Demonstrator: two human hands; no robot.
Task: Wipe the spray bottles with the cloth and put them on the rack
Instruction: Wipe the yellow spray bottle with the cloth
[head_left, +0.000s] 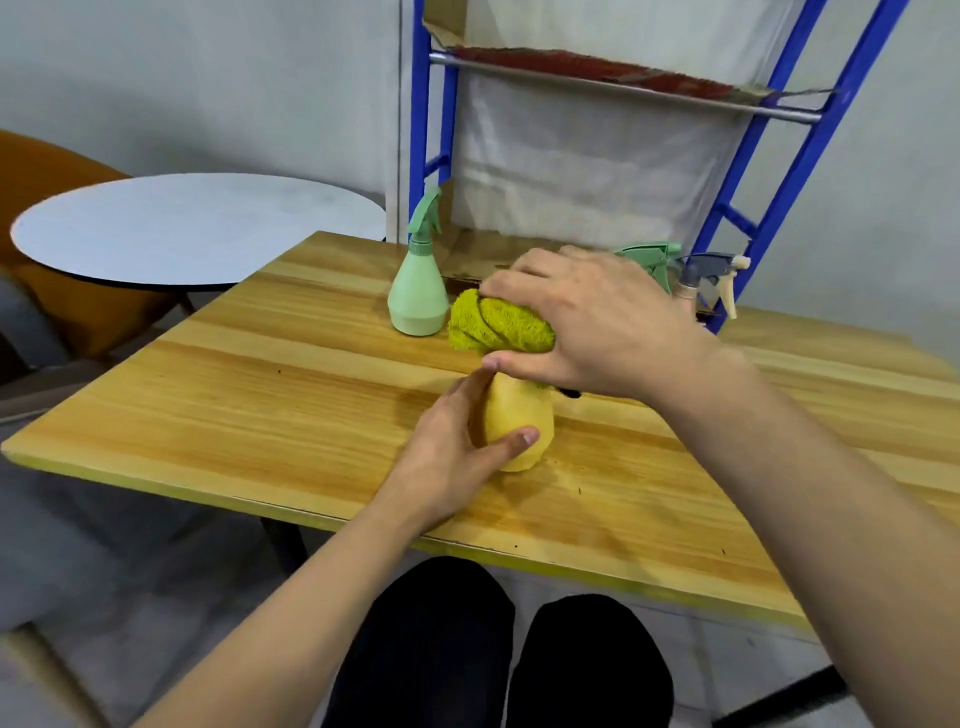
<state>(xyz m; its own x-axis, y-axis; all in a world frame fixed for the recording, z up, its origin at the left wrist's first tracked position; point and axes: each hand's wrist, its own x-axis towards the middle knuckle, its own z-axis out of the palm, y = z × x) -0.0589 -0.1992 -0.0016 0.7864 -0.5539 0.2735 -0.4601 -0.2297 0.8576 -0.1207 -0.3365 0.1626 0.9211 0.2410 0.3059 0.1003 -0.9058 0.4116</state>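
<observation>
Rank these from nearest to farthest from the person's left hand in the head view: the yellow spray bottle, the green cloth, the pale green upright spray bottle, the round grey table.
1. yellow spray bottle: gripped by the left hand.
2. green cloth: just above, on the bottle's top, under the right hand.
3. pale green spray bottle: farther back on the wooden table.
4. round grey table: far left, behind.

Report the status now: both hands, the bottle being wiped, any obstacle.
Left hand grips yellow bottle upright on wooden table. Right hand holds green cloth over its top. Nothing in the way.
</observation>
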